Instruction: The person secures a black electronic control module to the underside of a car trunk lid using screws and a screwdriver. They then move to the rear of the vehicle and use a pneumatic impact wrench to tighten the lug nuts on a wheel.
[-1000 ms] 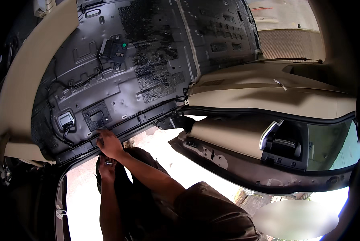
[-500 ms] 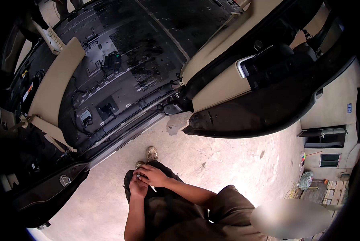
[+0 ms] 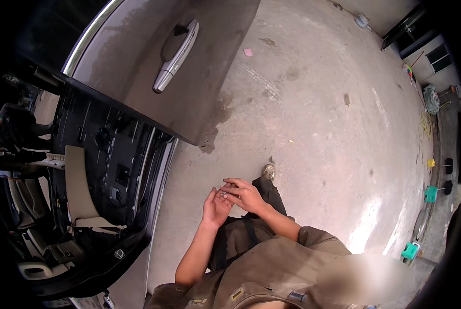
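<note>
My left hand is turned palm up in front of my body, its fingers curled into a cup. From the right, my right hand reaches over it, and the fingers of both hands meet. A tiny pale, shiny piece shows between the fingertips; its kind is too small to make out. The car door, brown with a chrome handle, stands open ahead of me on the left. Behind it lies the stripped car floor, dark with brackets and wiring.
A beige trim panel leans inside the car. The door sill runs along my left. Concrete floor stretches right, with my shoe on it. Green cases and a plastic bag line the far right edge.
My view has swung to the right, and I have stepped away from the door opening. The door's outer side and handle now show. My hands stay together around the small piece.
</note>
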{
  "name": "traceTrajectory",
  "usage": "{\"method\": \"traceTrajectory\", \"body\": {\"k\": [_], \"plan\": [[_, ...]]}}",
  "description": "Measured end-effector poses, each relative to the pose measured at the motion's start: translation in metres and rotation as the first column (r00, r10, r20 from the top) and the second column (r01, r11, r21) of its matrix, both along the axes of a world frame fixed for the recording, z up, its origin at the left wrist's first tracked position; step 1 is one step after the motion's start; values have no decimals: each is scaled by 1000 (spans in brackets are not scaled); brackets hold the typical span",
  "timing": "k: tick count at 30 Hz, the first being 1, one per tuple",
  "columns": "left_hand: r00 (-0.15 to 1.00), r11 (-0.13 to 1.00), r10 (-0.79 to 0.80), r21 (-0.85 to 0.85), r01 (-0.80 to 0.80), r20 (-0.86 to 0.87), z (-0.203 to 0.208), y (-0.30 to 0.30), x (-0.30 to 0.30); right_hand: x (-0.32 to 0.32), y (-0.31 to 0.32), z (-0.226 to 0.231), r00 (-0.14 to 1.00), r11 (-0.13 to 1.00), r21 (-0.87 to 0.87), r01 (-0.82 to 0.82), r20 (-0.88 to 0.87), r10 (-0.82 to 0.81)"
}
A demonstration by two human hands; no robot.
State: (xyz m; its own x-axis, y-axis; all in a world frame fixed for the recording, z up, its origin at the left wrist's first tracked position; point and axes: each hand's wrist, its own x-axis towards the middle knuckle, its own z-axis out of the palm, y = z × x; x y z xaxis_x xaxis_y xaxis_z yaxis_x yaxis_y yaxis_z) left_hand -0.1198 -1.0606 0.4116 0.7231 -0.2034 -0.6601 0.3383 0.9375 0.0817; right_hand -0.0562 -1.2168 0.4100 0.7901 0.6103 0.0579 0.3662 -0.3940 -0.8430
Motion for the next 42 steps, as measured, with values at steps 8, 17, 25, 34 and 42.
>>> {"method": "traceTrajectory", "body": {"k": [8,17,25,34,42], "plan": [[950,975,-211,-15,220,232,112,-238,250,204,-246,81,929,818,444,365,-231,-289],[866,935,-331,8,354,375,159,-387,529,484,-414,143,878,792,473,386,-451,-158],[864,882,-470,129,453,181,102,-461,863,832,-503,95,858,960,229,163,-514,-23],[797,805,-588,189,562,137,111,-535,1209,1168,-571,125,827,940,254,226,-560,-47],[848,779,-530,399,483,8,43,-594,1555,1522,-591,75,890,938,200,282,-419,-178]]}}
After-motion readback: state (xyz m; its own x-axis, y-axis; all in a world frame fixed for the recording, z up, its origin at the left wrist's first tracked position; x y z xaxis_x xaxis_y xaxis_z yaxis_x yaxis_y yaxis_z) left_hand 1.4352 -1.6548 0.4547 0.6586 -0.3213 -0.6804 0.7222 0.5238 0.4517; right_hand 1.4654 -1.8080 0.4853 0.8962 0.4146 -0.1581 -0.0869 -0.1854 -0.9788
